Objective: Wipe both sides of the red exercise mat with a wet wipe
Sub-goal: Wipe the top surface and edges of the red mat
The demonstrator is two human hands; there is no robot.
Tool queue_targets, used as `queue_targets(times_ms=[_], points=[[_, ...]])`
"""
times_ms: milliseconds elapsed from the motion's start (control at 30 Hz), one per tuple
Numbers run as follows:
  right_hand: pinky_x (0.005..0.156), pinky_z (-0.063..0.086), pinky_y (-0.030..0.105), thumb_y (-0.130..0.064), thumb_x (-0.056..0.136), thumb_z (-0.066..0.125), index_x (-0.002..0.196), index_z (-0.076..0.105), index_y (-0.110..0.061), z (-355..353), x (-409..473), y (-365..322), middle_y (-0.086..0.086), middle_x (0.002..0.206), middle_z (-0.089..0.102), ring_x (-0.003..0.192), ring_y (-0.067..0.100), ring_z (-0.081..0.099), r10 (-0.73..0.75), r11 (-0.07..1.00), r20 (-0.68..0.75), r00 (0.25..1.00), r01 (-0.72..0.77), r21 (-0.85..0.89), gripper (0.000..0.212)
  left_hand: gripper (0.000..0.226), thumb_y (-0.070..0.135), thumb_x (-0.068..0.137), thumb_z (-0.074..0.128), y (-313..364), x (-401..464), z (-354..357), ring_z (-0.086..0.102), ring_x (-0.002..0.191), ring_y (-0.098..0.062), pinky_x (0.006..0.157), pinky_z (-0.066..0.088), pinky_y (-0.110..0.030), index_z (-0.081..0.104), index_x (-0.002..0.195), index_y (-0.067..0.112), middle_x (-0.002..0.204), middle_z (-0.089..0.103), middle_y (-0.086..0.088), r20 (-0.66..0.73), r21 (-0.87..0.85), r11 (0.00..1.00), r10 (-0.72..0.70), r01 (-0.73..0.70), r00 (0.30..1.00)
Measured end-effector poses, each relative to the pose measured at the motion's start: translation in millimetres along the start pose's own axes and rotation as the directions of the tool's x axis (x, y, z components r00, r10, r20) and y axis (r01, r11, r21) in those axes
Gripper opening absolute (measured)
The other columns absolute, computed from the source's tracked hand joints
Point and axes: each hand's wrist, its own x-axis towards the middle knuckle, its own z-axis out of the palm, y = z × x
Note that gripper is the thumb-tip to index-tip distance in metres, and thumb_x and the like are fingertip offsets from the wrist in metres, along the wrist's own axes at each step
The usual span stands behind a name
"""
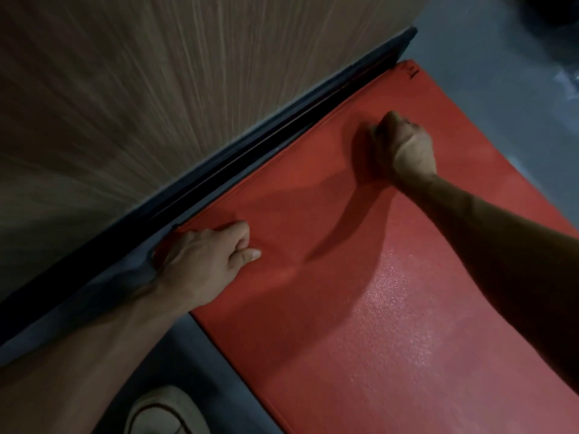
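**Both hands at the far edge of the red mat**

At the far left rose a wood-grain panel (131,98), with a dark baseboard strip (219,164) running along its foot, slanting from lower left to upper right. Low in the view, beside my left forearm, the toe of my pale shoe (163,415) showed on the grey floor (200,364).

My left hand (203,264) sat on the near-left corner of the mat's far edge, right where that edge met the baseboard. Its fingers (241,236) were curled in, the thumb lying along the top of the mat and the rest wrapped down toward the edge; they seemed to grip that edge, though the undersides were hidden from me.

The red exercise mat (360,324) lay flat on the floor, its long far edge pressed against the baseboard and its body stretching to the right and toward me. Its surface was finely textured and caught a pale sheen near the middle. A small dark mark sat at its far corner.

Farther right, my right hand (404,148) was balled into a fist, knuckles down on the mat, close to the far edge. The fingers were tightly curled; I cannot tell whether a wipe was bunched inside, since none showed. Its shadow fell on the mat to the left.

Beyond the mat's right side the grey floor carried on, with something pale and crinkled (567,83) at the frame's edge, too blurred to name.
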Motion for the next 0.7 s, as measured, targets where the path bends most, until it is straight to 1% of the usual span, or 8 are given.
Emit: queue_targets(times_ms=[133, 267, 367, 433, 500, 567, 633, 700], points=[[0.067, 0.041, 0.043, -0.042, 0.102, 0.049, 0.091, 0.057, -0.006, 11, -55, -44, 0.017, 0.086, 0.063, 0.076, 0.037, 0.059, -0.237, 0.951, 0.106, 0.966, 0.208, 0.229, 0.038, 0.039, 0.061, 0.094, 0.051, 1, 1, -2, 0.047, 0.042, -0.006, 0.045, 0.022, -0.018, 0.035, 0.076, 0.031, 0.049, 0.049, 0.007, -0.016, 0.021, 1.000, 0.010, -0.010, 1.000], [0.073, 0.047, 0.043, -0.040, 0.104, 0.046, 0.102, 0.061, -0.005, 5, -57, -42, 0.013, 0.092, 0.061, 0.081, 0.035, 0.059, -0.421, 0.899, 0.168, 0.891, 0.386, 0.207, 0.038, 0.038, 0.063, 0.094, 0.049, 2, 1, -2, 0.049, 0.043, -0.007, 0.045, 0.023, -0.017, 0.035, 0.076, 0.032, 0.050, 0.051, 0.006, -0.012, 0.024, 1.000, 0.015, -0.014, 1.000], [0.072, 0.049, 0.040, -0.049, 0.102, 0.041, 0.105, 0.061, -0.012, -7, -40, -36, 0.009, 0.095, 0.064, 0.086, 0.032, 0.061, -0.565, 0.825, 0.231, 0.792, 0.535, 0.181, 0.042, 0.038, 0.067, 0.093, 0.044, 0, 1, -1, 0.051, 0.045, -0.005, 0.044, 0.027, -0.020, 0.037, 0.077, 0.033, 0.052, 0.054, 0.007, 0.008, 0.033, 0.999, -0.010, 0.010, 1.000], [0.069, 0.045, 0.039, -0.053, 0.099, 0.036, 0.100, 0.060, -0.013, -7, -20, -32, 0.012, 0.095, 0.066, 0.087, 0.035, 0.063, -0.518, 0.855, 0.185, 0.835, 0.513, 0.080, 0.047, 0.040, 0.070, 0.090, 0.039, 0, 1, -1, 0.050, 0.045, -0.005, 0.044, 0.028, -0.021, 0.036, 0.076, 0.033, 0.052, 0.053, 0.007, 0.008, 0.013, 1.000, -0.005, 0.005, 1.000], [0.065, 0.038, 0.041, -0.052, 0.101, 0.038, 0.097, 0.054, -0.011, -2, 7, -25, 0.018, 0.094, 0.065, 0.085, 0.041, 0.063, -0.292, 0.953, 0.086, 0.952, 0.297, -0.053, 0.044, 0.040, 0.070, 0.089, 0.039, 0, 1, 0, 0.050, 0.044, -0.006, 0.044, 0.028, -0.020, 0.036, 0.076, 0.033, 0.051, 0.052, 0.008, -0.001, 0.003, 1.000, 0.007, -0.007, 1.000], [0.063, 0.035, 0.041, -0.047, 0.102, 0.042, 0.097, 0.053, -0.010, 7, 8, -31, 0.020, 0.093, 0.065, 0.083, 0.044, 0.062, -0.107, 0.993, 0.002, 0.994, 0.107, -0.043, 0.039, 0.038, 0.067, 0.091, 0.043, -1, 0, 0, 0.050, 0.044, -0.005, 0.044, 0.026, -0.017, 0.038, 0.076, 0.032, 0.051, 0.052, 0.008, -0.002, 0.010, 1.000, 0.002, -0.002, 1.000], [0.061, 0.032, 0.037, -0.038, 0.101, 0.049, 0.093, 0.055, -0.013, 19, -23, -53, 0.015, 0.083, 0.065, 0.075, 0.039, 0.062, -0.176, 0.983, -0.013, 0.984, 0.177, 0.048, 0.027, 0.037, 0.066, 0.091, 0.046, 1, 1, 0, 0.050, 0.043, -0.006, 0.042, 0.025, -0.016, 0.038, 0.076, 0.033, 0.050, 0.052, 0.008, -0.009, 0.024, 1.000, 0.006, -0.006, 1.000], [0.062, 0.034, 0.034, -0.028, 0.100, 0.055, 0.094, 0.059, -0.015, 22, -80, -84, 0.008, 0.081, 0.063, 0.073, 0.033, 0.060, -0.449, 0.884, 0.068, 0.891, 0.432, 0.177, 0.014, 0.037, 0.065, 0.092, 0.048, 2, 1, -1, 0.050, 0.043, -0.006, 0.042, 0.023, -0.017, 0.038, 0.076, 0.033, 0.051, 0.052, 0.009, -0.016, 0.046, 0.999, -0.001, 0.002, 1.000]])
